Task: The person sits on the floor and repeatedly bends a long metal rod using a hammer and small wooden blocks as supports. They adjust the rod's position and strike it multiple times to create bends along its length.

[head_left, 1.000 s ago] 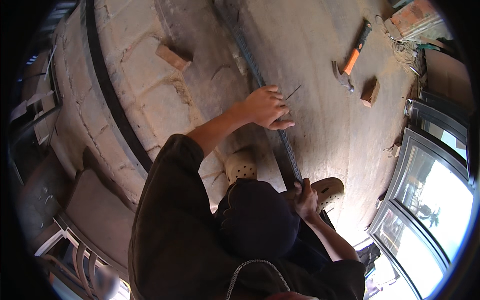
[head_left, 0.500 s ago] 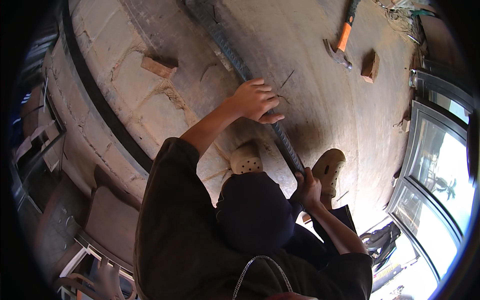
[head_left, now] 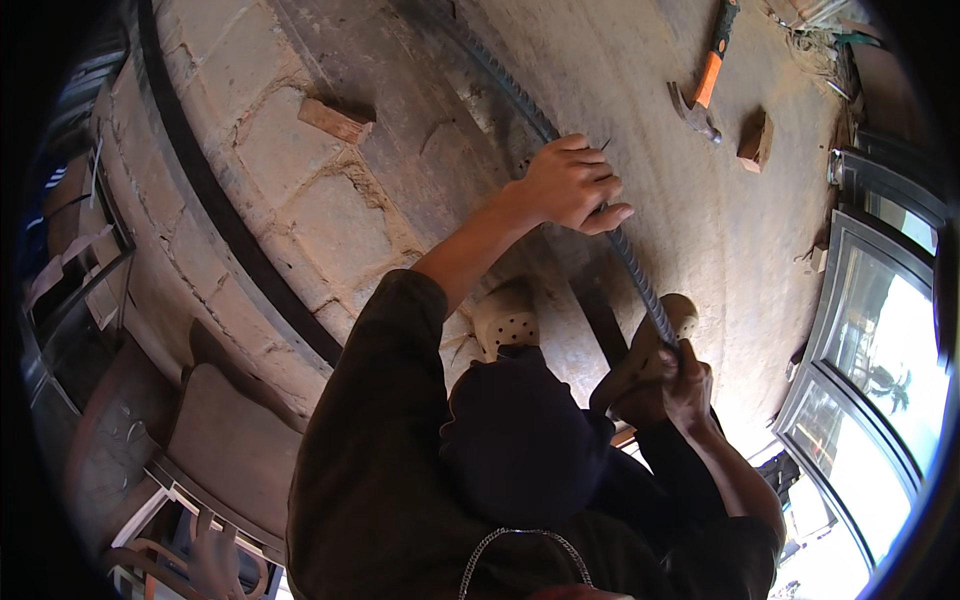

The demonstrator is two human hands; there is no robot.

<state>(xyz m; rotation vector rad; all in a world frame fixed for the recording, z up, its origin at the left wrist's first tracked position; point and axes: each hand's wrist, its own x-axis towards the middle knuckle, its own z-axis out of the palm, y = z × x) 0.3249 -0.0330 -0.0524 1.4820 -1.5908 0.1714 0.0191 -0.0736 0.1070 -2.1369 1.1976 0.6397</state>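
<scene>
A long ribbed steel rebar point(head_left: 640, 268) runs slantwise from the far left of the floor toward my right foot. Partway along it, my left hand point(head_left: 572, 187) is closed over the bar from above. Around its near end my right hand point(head_left: 687, 386) is wrapped, beside my right shoe. A dark flat metal strip point(head_left: 600, 315) shows on the floor between my feet, left of the bar. My left foot wears a beige clog point(head_left: 508, 320) with holes; the other clog point(head_left: 640, 370) is partly behind the bar.
An orange-handled claw hammer point(head_left: 708, 80) lies at the far right, with a brick piece point(head_left: 756, 141) beside it. Another brick piece point(head_left: 336, 121) lies far left. A long dark metal bar point(head_left: 215, 215) curves along the left. Chairs point(head_left: 235, 440) stand near left; a framed window point(head_left: 870, 340) is at right.
Both hands have carried the rebar to the right, and its near end has come over my right shoe. The dark strip now shows apart from the bar.
</scene>
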